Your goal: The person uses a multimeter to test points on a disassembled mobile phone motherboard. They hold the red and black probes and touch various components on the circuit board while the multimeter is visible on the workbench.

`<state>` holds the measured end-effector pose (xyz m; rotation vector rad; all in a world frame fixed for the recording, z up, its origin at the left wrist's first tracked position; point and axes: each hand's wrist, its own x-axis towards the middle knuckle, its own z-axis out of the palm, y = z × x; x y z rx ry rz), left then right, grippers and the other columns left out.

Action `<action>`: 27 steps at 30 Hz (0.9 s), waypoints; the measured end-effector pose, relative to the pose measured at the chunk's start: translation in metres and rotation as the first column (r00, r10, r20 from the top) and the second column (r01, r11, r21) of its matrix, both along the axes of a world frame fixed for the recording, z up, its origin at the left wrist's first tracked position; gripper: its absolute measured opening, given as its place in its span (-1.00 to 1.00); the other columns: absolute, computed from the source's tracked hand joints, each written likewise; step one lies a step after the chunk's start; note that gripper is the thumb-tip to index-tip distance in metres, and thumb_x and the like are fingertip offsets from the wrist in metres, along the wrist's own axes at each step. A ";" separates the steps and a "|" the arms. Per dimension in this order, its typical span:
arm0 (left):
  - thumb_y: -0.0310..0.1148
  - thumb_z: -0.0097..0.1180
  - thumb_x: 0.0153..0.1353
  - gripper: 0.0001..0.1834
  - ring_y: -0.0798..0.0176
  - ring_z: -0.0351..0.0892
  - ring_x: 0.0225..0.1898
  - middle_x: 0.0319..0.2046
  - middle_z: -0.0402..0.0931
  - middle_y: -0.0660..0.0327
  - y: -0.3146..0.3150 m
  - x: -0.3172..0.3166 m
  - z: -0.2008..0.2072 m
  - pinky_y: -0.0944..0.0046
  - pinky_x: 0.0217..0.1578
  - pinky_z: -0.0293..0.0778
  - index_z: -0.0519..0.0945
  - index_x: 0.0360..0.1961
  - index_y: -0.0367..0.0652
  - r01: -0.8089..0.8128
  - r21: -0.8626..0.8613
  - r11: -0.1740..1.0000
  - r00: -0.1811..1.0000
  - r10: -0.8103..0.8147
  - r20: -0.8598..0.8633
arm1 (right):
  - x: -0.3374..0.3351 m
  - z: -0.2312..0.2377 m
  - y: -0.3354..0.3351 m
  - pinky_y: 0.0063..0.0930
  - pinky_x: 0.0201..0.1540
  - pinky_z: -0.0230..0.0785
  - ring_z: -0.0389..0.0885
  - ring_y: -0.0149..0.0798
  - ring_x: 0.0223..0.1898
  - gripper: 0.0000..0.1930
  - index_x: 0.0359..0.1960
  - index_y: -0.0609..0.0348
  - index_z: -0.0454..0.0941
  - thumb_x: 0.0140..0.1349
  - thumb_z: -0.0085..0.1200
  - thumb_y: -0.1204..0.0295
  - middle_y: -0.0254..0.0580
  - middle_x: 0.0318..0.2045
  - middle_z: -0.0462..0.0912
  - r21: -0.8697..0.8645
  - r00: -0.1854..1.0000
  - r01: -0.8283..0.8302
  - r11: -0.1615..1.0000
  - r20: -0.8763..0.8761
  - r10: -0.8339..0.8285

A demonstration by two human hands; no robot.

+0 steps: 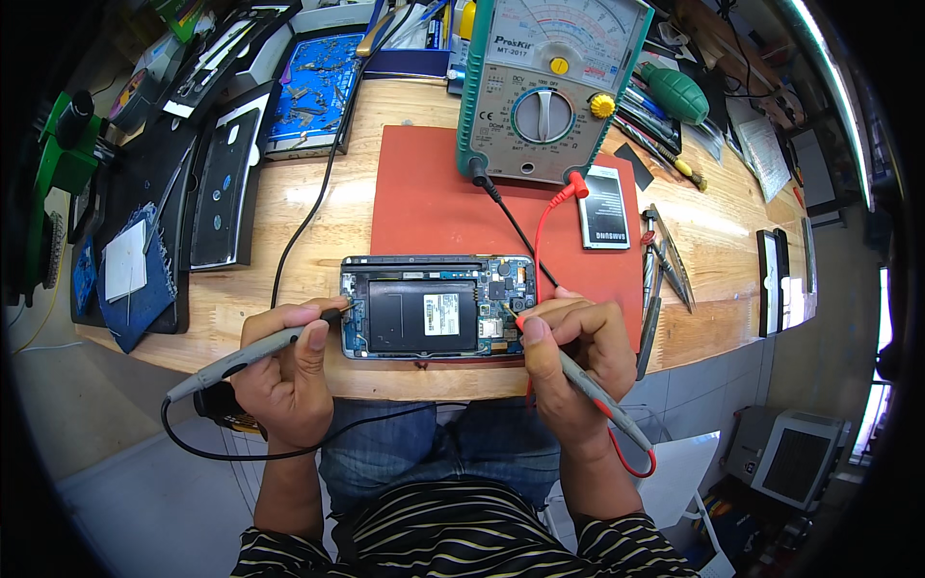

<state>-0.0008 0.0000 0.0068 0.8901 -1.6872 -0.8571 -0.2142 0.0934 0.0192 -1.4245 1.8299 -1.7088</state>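
An opened smartphone (pixel 385 270) lies lengthwise in front of me, its circuit board (pixel 499 289) bare at the right end. My left hand (pixel 289 376) is closed on a grey test probe (pixel 234 358) with a black lead; its tip is at the phone's left end. In my right hand (pixel 578 356) I grip another grey probe (pixel 602 400) with red markings, its tip at the circuit board. Whether either tip touches metal is too small to tell. Behind the phone stands an analog multimeter (pixel 551 87), with a black and a red lead plugged in.
A red-orange mat (pixel 414 183) lies under the phone and meter. Right of the meter is a phone battery (pixel 605 210); tweezers (pixel 673 270) lie beyond. A blue parts tray (pixel 313 87), dark boxes (pixel 226 183), denim cloth (pixel 145 289) and a green air blower (pixel 674 93) surround the work area.
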 end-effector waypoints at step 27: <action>-0.58 0.10 0.32 -0.87 0.18 0.67 -0.17 -0.26 0.64 -0.09 -0.002 0.000 -0.002 0.33 -0.07 0.51 0.46 -0.14 -0.37 0.017 0.007 1.000 1.000 -0.017 -0.006 | -0.001 -0.001 0.000 -0.27 0.03 0.43 0.67 -0.36 -0.42 -0.82 -0.44 0.17 0.41 0.15 0.22 0.61 -0.21 -0.48 0.68 -0.001 1.000 0.002 1.000 -0.010 -0.002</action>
